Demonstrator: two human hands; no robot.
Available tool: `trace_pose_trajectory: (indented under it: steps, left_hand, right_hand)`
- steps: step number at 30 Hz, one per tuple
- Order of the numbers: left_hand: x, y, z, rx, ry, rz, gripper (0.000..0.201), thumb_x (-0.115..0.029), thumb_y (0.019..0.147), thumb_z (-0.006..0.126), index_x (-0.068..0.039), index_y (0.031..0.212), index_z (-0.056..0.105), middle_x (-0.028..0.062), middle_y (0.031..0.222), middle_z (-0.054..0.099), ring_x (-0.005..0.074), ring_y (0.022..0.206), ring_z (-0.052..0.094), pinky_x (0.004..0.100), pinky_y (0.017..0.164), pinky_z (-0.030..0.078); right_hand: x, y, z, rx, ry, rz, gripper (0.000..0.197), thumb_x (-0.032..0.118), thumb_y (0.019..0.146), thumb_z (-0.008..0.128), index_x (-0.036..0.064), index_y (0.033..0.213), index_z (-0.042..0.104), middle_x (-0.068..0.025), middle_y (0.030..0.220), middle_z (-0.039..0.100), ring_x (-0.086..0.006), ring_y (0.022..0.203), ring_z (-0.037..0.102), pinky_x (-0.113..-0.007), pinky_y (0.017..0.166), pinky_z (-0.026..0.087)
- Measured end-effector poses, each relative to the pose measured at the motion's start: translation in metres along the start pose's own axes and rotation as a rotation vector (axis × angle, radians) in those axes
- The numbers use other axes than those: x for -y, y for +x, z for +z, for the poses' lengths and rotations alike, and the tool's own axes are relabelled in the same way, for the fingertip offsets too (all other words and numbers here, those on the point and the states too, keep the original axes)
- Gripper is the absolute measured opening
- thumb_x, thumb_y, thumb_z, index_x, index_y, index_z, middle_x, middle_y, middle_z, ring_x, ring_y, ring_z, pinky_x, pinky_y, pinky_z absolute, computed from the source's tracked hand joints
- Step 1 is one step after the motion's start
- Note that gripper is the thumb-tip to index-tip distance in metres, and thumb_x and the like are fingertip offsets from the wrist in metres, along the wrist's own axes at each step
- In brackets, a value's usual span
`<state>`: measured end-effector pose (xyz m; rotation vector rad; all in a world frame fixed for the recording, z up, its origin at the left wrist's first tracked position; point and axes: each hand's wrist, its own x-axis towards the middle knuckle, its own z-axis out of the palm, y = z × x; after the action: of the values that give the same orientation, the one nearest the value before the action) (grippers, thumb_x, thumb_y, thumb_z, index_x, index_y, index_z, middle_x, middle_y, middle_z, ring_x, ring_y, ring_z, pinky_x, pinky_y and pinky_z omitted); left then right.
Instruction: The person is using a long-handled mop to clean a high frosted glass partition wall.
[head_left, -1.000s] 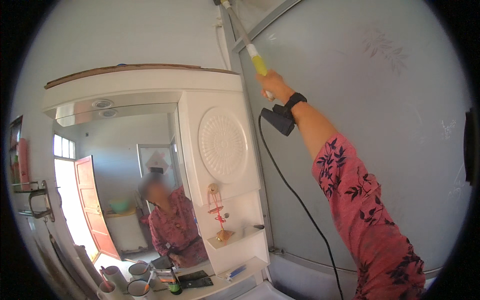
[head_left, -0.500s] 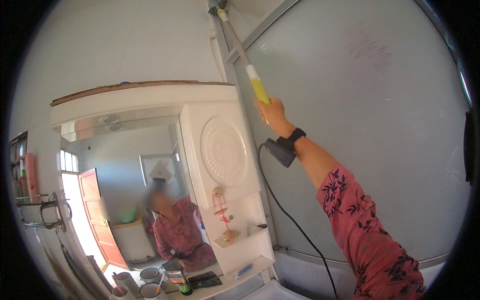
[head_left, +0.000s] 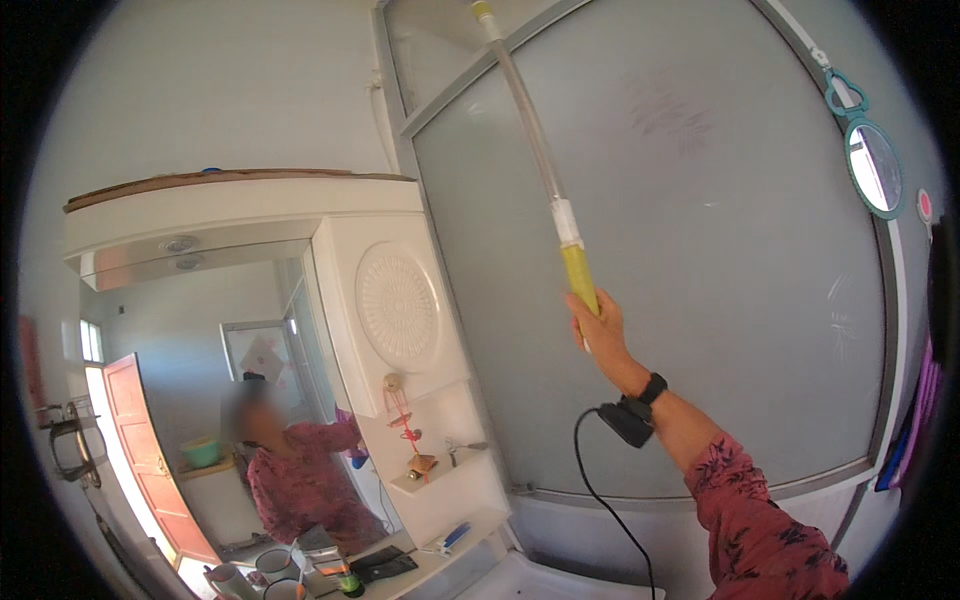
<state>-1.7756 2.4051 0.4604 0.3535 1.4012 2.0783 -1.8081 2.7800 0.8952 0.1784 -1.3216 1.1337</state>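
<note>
Clasping the yellow handle (head_left: 579,280), your right hand (head_left: 604,334) holds the pole (head_left: 528,120), whose long axis slants upward and left from the grip

Head cam: left unit of the worn side-by-side pair, wide fisheye. Faces forward at mirror cabinet (head_left: 395,300) (frame left) and frosted glass panel (head_left: 720,270) (centre-right), both close. Right hand (head_left: 604,324) sits nearer the lens than the panel.

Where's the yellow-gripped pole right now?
Upper middle of the head view, right of the white cabinet: the pole slants across the frosted glass panel, yellow grip in the right hand.
</note>
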Motion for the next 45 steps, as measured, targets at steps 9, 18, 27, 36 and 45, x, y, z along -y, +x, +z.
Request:
trace_pose_trajectory:
  steps: [9, 18, 27, 36, 45]
  left_hand:
    - [0.014, 0.022, -0.022, 0.264, 0.021, -0.096, 0.045, -0.039, 0.082, 0.045, -0.005, 0.112, 0.046, 0.0088, 0.101, 0.051, 0.0185, 0.09, 0.049, 0.0332, 0.079, 0.038]
    - [-0.022, -0.006, 0.025, 0.225, 0.133, 0.11, 0.05, -0.042, 0.081, 0.046, -0.004, 0.114, 0.044, 0.0096, 0.102, 0.051, 0.019, 0.091, 0.049, 0.0332, 0.079, 0.038]
    - [0.016, 0.026, 0.013, 0.184, 0.225, 0.137, 0.046, -0.042, 0.081, 0.045, -0.007, 0.112, 0.047, 0.0054, 0.095, 0.055, 0.0145, 0.082, 0.052, 0.0293, 0.071, 0.041]
    - [-0.013, 0.029, 0.028, 0.054, 0.404, 0.219, 0.036, -0.036, 0.082, 0.047, -0.011, 0.107, 0.049, 0.0026, 0.089, 0.056, 0.0122, 0.073, 0.054, 0.0253, 0.061, 0.042]
    - [-0.053, 0.059, 0.044, -0.032, 0.369, 0.198, 0.029, -0.026, 0.081, 0.052, -0.001, 0.096, 0.055, 0.0064, 0.075, 0.059, 0.0135, 0.066, 0.055, 0.0248, 0.058, 0.043]
  right_hand:
    - [0.013, -0.003, -0.028, 0.013, -0.154, -0.038, 0.022, 0.024, 0.082, 0.048, 0.003, 0.083, 0.041, -0.0016, 0.048, 0.042, -0.0099, 0.031, 0.039, -0.025, 0.028, 0.032]
    - [0.005, 0.008, -0.026, -0.006, -0.117, 0.013, 0.02, 0.022, 0.082, 0.049, 0.003, 0.085, 0.042, -0.0031, 0.048, 0.042, -0.0114, 0.031, 0.041, -0.026, 0.027, 0.033]
    - [-0.028, -0.002, 0.0, 0.077, -0.282, 0.06, 0.031, 0.03, 0.079, 0.051, 0.0002, 0.083, 0.045, -0.0101, 0.053, 0.05, -0.0203, 0.039, 0.051, -0.033, 0.037, 0.04]
    - [-0.07, -0.029, 0.032, 0.159, -0.383, 0.051, 0.041, 0.039, 0.075, 0.052, -0.0004, 0.084, 0.048, -0.0172, 0.067, 0.055, -0.0325, 0.064, 0.055, -0.04, 0.057, 0.043]
    - [-0.08, -0.056, 0.046, 0.13, -0.333, 0.107, 0.04, 0.039, 0.073, 0.055, -0.0005, 0.079, 0.05, -0.0124, 0.063, 0.055, -0.023, 0.057, 0.054, -0.036, 0.052, 0.042]
